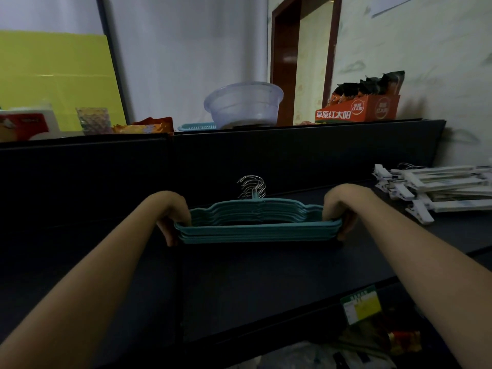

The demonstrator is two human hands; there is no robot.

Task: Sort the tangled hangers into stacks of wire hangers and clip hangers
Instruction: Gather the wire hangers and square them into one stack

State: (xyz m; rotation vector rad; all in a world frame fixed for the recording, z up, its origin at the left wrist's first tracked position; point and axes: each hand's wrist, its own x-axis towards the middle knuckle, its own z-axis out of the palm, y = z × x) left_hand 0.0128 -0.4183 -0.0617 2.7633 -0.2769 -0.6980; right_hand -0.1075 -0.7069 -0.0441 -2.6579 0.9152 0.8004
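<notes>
A neat stack of several teal wire hangers [255, 230] with silver hooks lies flat in the middle of the dark shelf [266, 283], hooks pointing away from me. My left hand [171, 217] grips the stack's left end and my right hand [339, 211] grips its right end, fingers curled under the edges. A pile of white clip hangers [436, 186] rests on the same shelf at the far right, apart from the teal stack.
A dark back panel [292, 155] rises behind the shelf. On its top ledge stand a clear plastic basin [243, 105], an orange snack box [359, 109], a glass cup [93, 121] and packets. A yellow price label [360, 304] hangs at the shelf's front edge.
</notes>
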